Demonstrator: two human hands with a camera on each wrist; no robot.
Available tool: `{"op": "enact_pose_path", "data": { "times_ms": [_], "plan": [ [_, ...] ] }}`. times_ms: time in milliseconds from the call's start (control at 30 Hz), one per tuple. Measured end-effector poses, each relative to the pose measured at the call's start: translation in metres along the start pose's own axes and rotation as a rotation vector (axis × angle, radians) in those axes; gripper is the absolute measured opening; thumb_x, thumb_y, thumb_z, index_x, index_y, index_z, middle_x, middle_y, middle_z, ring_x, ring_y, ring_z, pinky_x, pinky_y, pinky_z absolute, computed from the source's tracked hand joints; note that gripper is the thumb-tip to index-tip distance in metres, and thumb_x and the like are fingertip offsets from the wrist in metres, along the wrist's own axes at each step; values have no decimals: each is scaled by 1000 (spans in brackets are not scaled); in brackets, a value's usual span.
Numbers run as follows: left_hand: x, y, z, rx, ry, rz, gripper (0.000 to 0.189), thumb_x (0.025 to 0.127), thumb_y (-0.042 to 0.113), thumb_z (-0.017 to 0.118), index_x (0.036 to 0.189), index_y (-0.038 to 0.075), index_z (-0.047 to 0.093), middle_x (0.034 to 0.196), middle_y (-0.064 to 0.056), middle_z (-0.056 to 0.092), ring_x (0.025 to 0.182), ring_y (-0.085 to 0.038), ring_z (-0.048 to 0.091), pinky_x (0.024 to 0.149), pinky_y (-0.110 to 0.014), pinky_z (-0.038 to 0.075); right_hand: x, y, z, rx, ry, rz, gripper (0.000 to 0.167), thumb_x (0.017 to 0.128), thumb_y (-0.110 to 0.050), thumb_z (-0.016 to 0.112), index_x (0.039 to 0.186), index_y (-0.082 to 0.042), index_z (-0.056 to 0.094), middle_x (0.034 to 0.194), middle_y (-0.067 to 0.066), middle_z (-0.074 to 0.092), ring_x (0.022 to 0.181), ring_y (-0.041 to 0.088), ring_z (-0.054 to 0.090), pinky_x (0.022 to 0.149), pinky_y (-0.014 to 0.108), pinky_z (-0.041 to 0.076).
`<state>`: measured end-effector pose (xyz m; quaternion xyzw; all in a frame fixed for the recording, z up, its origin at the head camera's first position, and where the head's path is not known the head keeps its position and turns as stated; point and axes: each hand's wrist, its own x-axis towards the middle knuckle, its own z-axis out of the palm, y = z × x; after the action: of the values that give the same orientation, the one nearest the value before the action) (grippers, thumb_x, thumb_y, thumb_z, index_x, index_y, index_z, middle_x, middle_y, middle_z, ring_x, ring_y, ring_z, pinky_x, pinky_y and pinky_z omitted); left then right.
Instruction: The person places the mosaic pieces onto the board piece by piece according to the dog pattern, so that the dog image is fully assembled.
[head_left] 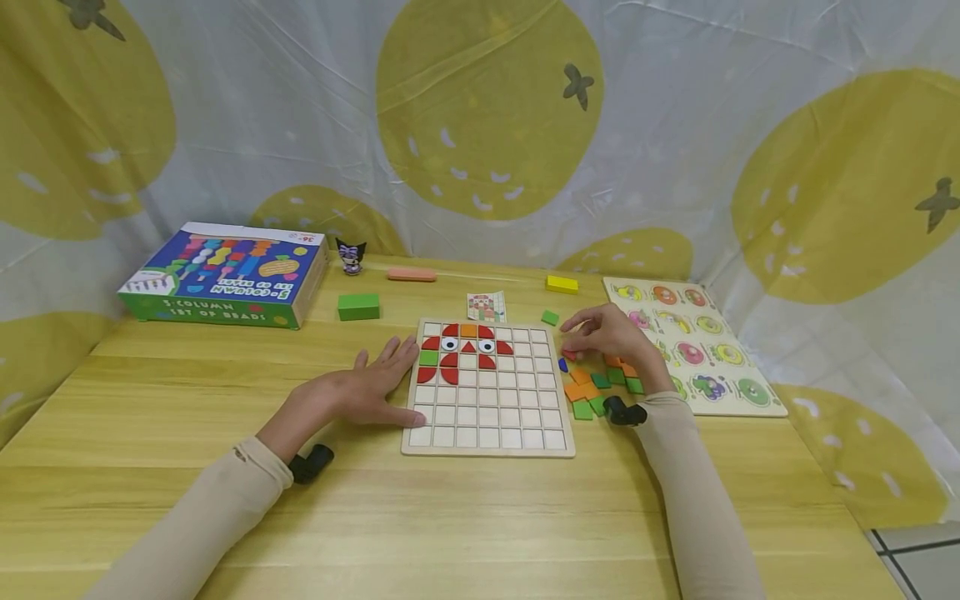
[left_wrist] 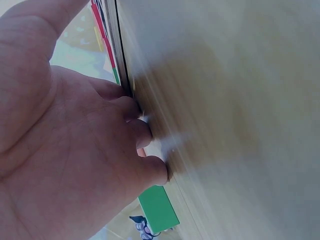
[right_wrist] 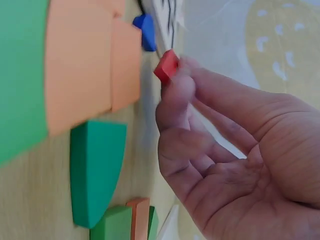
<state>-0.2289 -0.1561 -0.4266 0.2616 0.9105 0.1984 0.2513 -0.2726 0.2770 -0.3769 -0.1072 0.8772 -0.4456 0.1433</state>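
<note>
A wooden grid board (head_left: 499, 416) lies on the table, its upper left squares filled with red quarter-round tiles (head_left: 486, 362), a green tile (head_left: 428, 357), an orange tile (head_left: 468, 331) and two round eye tiles. My left hand (head_left: 360, 390) rests at the board's left side with fingers spread, the thumb on its lower left corner. Beyond the right edge, my right hand (head_left: 611, 332) pinches a small red block (right_wrist: 167, 66) between thumb and forefinger. Near it lie a blue piece (right_wrist: 145, 33), orange tiles (right_wrist: 80, 60) and a dark green rounded piece (right_wrist: 97, 170).
Behind the board are a picture card (head_left: 487, 307), a green block (head_left: 358, 307), a yellow block (head_left: 562, 285), a pink stick (head_left: 411, 274) and a small figurine (head_left: 350, 257). A bead-set box (head_left: 225, 275) stands back left. A fruit puzzle board (head_left: 738, 392) lies right.
</note>
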Motion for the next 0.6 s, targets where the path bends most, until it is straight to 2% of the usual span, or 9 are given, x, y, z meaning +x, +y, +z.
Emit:
{"op": "enact_pose_path", "data": {
  "times_ms": [100, 367, 500, 600],
  "plan": [
    [1, -1, 0, -2, 0, -3, 141, 78, 95, 61, 174, 13, -2, 181, -5, -14, 167, -31, -16, 128, -69, -10, -2, -4, 0, 68, -36, 7, 22, 100, -3, 76, 115, 14, 75, 92, 21, 80, 73, 19, 77, 75, 28, 65],
    [-10, 13, -6, -2, -2, -9, 141, 78, 96, 59, 174, 12, -2, 181, -5, -14, 167, -31, -15, 129, -68, -10, -2, -12, 5, 220, -148, 49, 19, 100, -2, 75, 109, 15, 76, 93, 25, 80, 74, 26, 80, 71, 39, 67],
    [-12, 16, -7, -4, -4, -12, 140, 79, 95, 59, 174, 11, -1, 181, -6, -13, 167, -31, -15, 129, -68, -9, 1, -17, 16, 255, -187, 36, 19, 98, -2, 78, 107, 14, 77, 95, 24, 80, 74, 25, 80, 68, 35, 67],
    [-13, 17, -8, -6, -5, -14, 139, 80, 94, 60, 174, 10, -1, 181, -7, -13, 167, -32, -15, 129, -68, -9, 2, -23, 25, 223, -196, 15, 16, 97, -5, 81, 103, 10, 80, 92, 21, 81, 74, 25, 80, 64, 29, 63]
  ]
}}
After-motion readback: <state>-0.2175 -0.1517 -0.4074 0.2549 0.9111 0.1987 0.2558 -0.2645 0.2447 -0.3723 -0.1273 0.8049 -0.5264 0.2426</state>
